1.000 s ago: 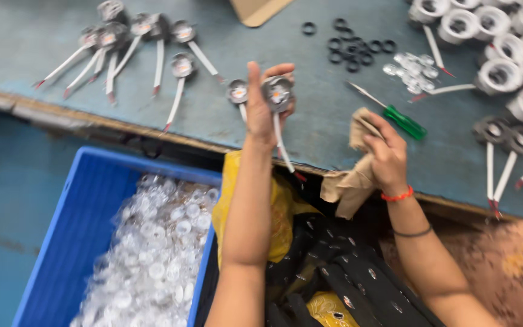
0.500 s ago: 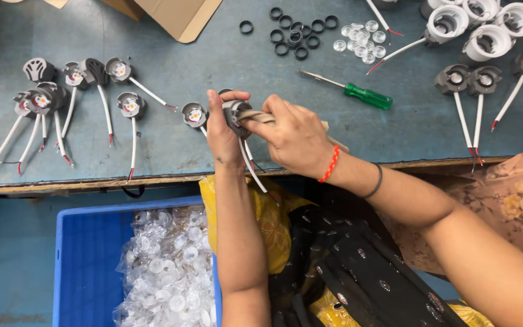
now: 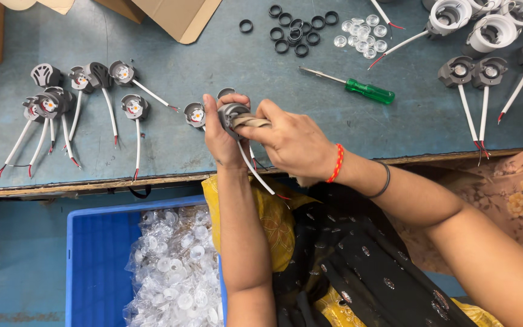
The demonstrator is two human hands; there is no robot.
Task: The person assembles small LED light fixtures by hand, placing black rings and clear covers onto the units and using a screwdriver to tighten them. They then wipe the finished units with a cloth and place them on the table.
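The left hand [image 3: 224,136] grips a grey lamp [image 3: 232,113], fingers clamped around its body. The right hand [image 3: 295,144] pinches a cloth [image 3: 250,121] against the lamp's face. Its wire [image 3: 255,171] trails below the grip; a screwdriver [image 3: 349,85] lies beyond.

The left hand [image 3: 222,136] and right hand [image 3: 295,142] are covering most of the small grey lamp part [image 3: 232,112] at centre frame, and the tan cloth [image 3: 250,121] is hiding its face. Cardboard boxes [image 3: 177,18] are running off the top edge, white lamp housings [image 3: 497,27] off the upper right, and the blue crate [image 3: 95,254] off the bottom.
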